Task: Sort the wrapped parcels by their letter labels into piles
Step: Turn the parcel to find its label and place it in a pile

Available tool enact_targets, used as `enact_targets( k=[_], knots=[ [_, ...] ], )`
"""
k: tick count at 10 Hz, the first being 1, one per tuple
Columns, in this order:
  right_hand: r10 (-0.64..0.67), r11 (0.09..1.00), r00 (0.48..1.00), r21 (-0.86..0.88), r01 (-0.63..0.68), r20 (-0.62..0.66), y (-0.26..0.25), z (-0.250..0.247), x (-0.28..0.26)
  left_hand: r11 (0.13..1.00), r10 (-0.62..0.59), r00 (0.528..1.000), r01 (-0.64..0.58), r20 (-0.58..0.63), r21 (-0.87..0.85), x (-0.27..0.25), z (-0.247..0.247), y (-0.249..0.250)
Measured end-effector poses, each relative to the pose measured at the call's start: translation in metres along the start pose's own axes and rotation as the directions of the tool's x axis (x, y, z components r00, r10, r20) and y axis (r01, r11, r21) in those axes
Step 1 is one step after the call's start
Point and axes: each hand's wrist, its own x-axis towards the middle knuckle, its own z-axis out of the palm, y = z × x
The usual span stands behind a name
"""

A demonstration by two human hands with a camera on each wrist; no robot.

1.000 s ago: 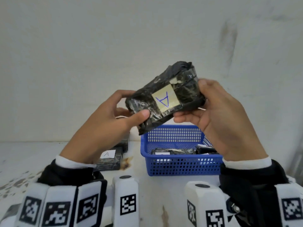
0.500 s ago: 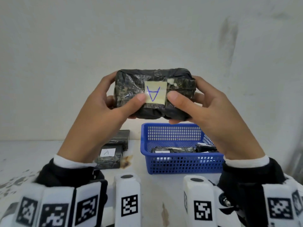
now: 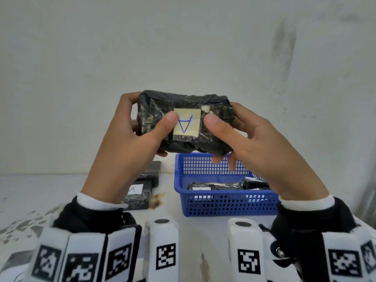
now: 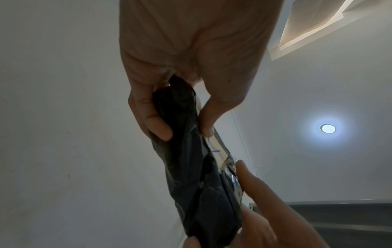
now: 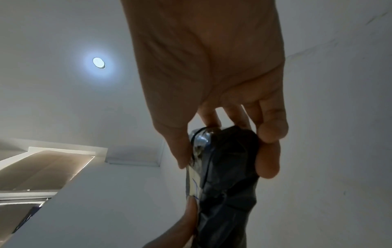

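Note:
I hold a black plastic-wrapped parcel [image 3: 183, 110] level in front of me, above the table. Its yellow label [image 3: 186, 122] bears a blue letter A, upside down to me. My left hand [image 3: 130, 139] grips the parcel's left end, thumb on the front beside the label. My right hand [image 3: 250, 139] grips the right end, thumb on the front too. The left wrist view shows the parcel [image 4: 191, 167] edge-on between thumb and fingers; the right wrist view shows the parcel [image 5: 224, 167] the same way. On the table at the left lies a pile of black parcels [image 3: 142, 190], the top one labelled A.
A blue mesh basket [image 3: 223, 202] stands on the white table [image 3: 40, 192] right of centre, with several black parcels [image 3: 215, 186] inside. A plain wall rises just behind the table. A brown stain [image 3: 156, 200] marks the table beside the A pile.
The parcel went from tilted to level. Both thumbs came onto its front beside the label, and the hands lowered it slightly.

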Motion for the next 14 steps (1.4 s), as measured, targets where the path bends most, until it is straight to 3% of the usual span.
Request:
enact_targets(
  k=[1,3,5,7,9,10,11,12,13,14],
  knots=[
    [0.006,1.0,1.0,0.01,-0.006,0.016,0.004,-0.004,0.001,1.0,0.0,0.999,0.0,-0.035,-0.001,0.001,0.002,-0.002],
    [0.043,0.999,0.994,-0.021,-0.045,-0.103,0.017,-0.014,0.006,0.994,-0.066,0.998,0.066,-0.006,0.089,-0.001,0.013,-0.008],
    [0.202,0.974,0.95,-0.056,-0.221,-0.237,0.051,-0.041,0.018,0.94,-0.213,0.977,0.21,-0.019,0.269,0.007,0.021,-0.03],
    [0.387,0.878,0.881,-0.184,-0.442,-0.271,0.098,-0.063,0.062,0.772,-0.458,0.885,0.352,0.08,0.53,0.05,0.044,-0.078],
    [0.541,0.722,0.835,-0.454,-0.522,-0.101,0.133,-0.051,0.119,0.604,-0.631,0.763,0.37,0.14,0.706,0.084,0.069,-0.146],
    [0.614,0.65,0.789,-0.564,-0.509,-0.004,0.147,-0.031,0.145,0.594,-0.662,0.722,0.339,0.204,0.729,0.088,0.071,-0.172],
    [0.679,0.624,0.73,-0.589,-0.514,0.082,0.164,-0.014,0.168,0.609,-0.652,0.705,0.268,0.278,0.747,0.087,0.071,-0.182],
    [0.713,0.592,0.681,-0.664,-0.458,0.166,0.174,-0.003,0.185,0.575,-0.624,0.72,0.157,0.305,0.803,0.085,0.069,-0.182],
    [0.723,0.564,0.659,-0.728,-0.389,0.208,0.183,0.003,0.193,0.518,-0.642,0.709,0.122,0.291,0.847,0.083,0.069,-0.187],
    [0.745,0.578,0.628,-0.69,-0.435,0.228,0.205,0.006,0.196,0.512,-0.638,0.725,0.148,0.26,0.846,0.083,0.072,-0.189]
  ],
)
